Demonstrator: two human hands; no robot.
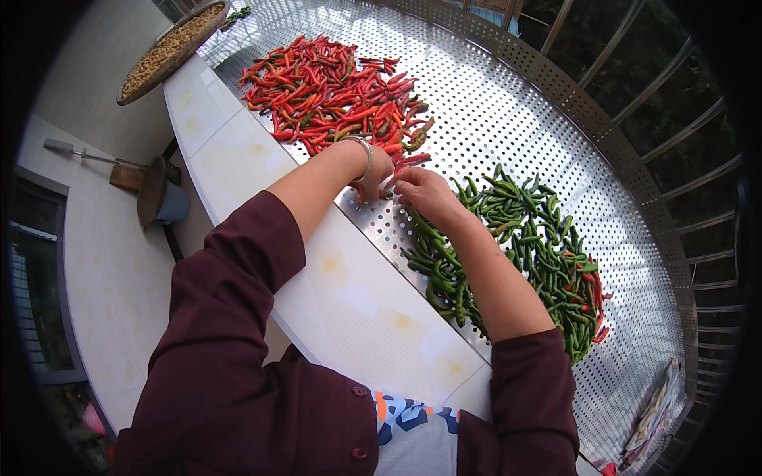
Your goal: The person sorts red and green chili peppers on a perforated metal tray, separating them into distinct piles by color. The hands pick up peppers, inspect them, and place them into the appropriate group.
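Note:
Between two piles of chili peppers, both hands are low over a perforated metal sheet (pixel 470 113). My left hand (pixel 376 175), with a bracelet at the wrist, is at the lower edge of the red chili pile (pixel 321 89); dark red chilies show beneath its fingers. My right hand (pixel 425 193) is just beside it, its fingers bent near a small chili, at the upper left end of the green chili pile (pixel 530 238). Whether either hand grips a chili is not clear. A few red chilies (pixel 597 291) lie along the right side of the green pile.
A white tiled ledge (pixel 357 285) runs between my body and the sheet. A round woven tray (pixel 172 50) of light brown pieces rests at its far left end. Metal railing bars (pixel 673 77) stand behind the sheet; crumpled cloth or plastic (pixel 652 416) lies at lower right.

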